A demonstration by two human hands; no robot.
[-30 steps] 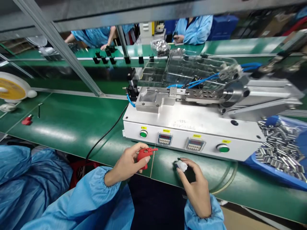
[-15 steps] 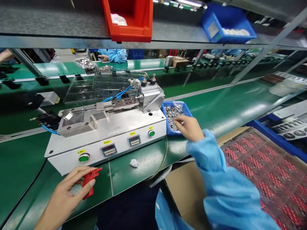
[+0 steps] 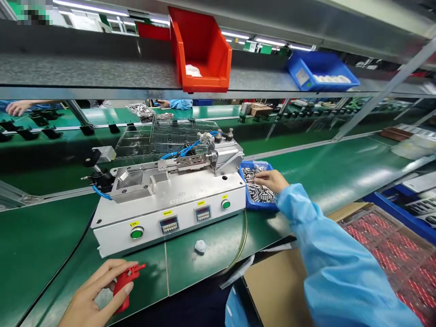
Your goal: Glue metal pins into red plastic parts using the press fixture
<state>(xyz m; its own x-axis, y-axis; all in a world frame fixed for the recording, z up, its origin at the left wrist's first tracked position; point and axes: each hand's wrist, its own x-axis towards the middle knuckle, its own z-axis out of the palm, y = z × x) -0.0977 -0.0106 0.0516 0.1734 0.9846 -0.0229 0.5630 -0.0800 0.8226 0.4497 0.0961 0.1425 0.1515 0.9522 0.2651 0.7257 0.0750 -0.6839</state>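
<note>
Left hand point(image 3: 91, 294): pinches red part point(image 3: 120, 283), near left
Right hand point(image 3: 274, 180): bunched at metal cylinders point(image 3: 260, 194); I can't tell its hold

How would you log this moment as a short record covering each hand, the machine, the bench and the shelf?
Left hand: pinches a red plastic part between thumb and fingers
Right hand: fingertips at the metal cylinders; whether one is gripped cannot be told
Blue parts bin: holds the cylinders, beside the machine's right end
Machine: two green buttons, two digital displays
Green bench: small white piece before the machine
Shelf: orange bin, blue shelf bin
</note>
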